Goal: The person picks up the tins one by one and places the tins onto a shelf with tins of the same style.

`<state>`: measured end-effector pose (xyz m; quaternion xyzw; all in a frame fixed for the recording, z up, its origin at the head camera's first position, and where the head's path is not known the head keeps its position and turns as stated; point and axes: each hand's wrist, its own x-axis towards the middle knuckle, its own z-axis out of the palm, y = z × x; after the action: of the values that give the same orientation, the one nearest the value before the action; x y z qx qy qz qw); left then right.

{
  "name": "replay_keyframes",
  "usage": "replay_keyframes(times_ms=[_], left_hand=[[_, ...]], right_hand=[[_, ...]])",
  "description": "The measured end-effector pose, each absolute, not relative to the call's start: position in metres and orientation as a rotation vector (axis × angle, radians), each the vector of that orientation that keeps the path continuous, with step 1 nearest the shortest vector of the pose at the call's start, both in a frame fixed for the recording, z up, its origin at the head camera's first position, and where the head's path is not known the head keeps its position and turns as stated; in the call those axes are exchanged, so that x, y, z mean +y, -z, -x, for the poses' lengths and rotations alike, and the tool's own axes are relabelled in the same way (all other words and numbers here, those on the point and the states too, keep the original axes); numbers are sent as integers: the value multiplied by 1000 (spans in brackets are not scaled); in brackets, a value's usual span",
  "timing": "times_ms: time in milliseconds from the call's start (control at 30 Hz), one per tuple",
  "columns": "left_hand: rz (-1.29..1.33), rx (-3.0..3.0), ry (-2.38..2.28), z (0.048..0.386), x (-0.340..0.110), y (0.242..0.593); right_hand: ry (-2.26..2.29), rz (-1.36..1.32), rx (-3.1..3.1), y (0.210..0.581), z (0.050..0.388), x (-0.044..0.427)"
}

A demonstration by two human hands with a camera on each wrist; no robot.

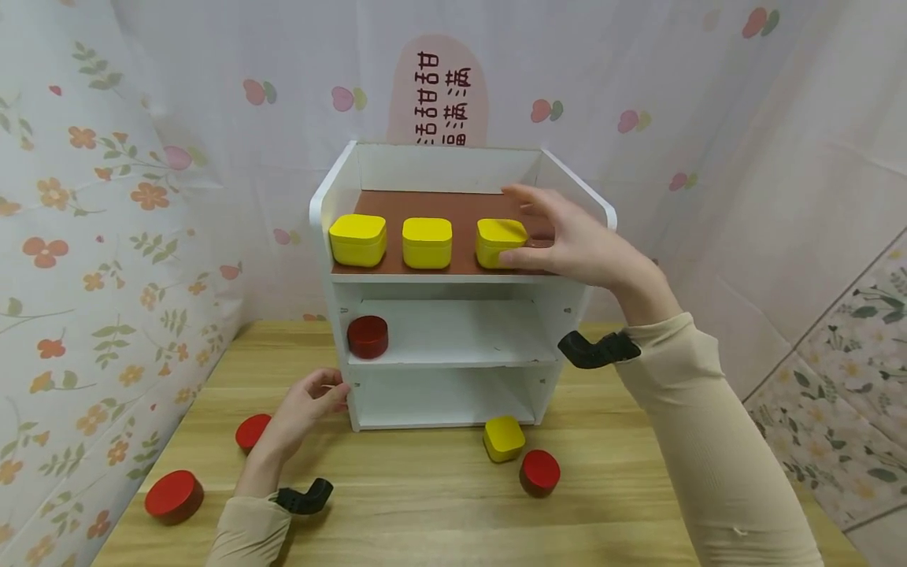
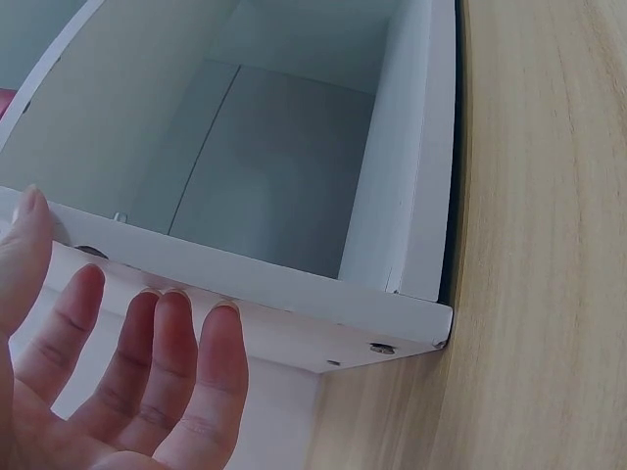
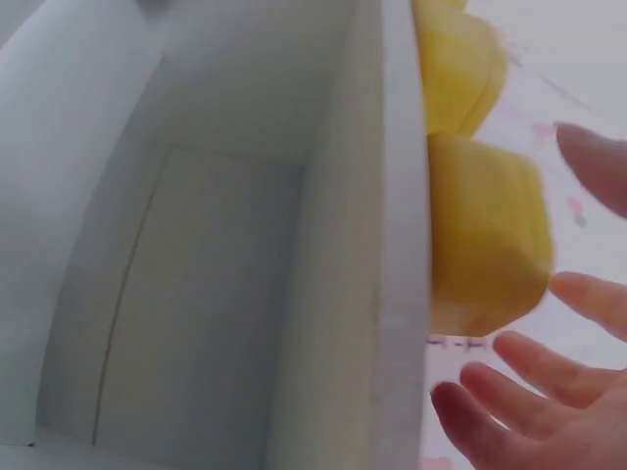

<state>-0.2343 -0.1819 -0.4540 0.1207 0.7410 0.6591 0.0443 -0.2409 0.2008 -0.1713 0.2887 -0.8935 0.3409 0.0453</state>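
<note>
- Yellow box (image 1: 496,236): stands on the brown top of the white shelf unit (image 1: 453,279), near its front edge, right of two matching boxes (image 1: 427,243).
- Probably light and stiff, smooth enough to slip, unlikely to break.
- Best pinched across opposite sides, low down, in case the top lifts off.
- Right hand (image 1: 584,240) above the shelf unit's top right, fingers loosely spread, gripping nothing; touch unclear.
- Left hand (image 1: 305,409) beside the shelf unit's lower left side, fingers relaxed, nothing held.
</note>
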Motion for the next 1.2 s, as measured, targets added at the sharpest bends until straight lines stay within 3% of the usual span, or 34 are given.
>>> replay_keyframes(times_ms=[500,833,1200], left_hand=[[-365,2275,-2008,235,-183,453],[-366,2271,-2018,236,-182,454],[-360,2278,-2012,236,-183,454]], right_hand=[[-920,-809,-2172,199,177,213],[-1038,-808,-2033,254,152,220],[-1160,-781,-2159,328,150,221]])
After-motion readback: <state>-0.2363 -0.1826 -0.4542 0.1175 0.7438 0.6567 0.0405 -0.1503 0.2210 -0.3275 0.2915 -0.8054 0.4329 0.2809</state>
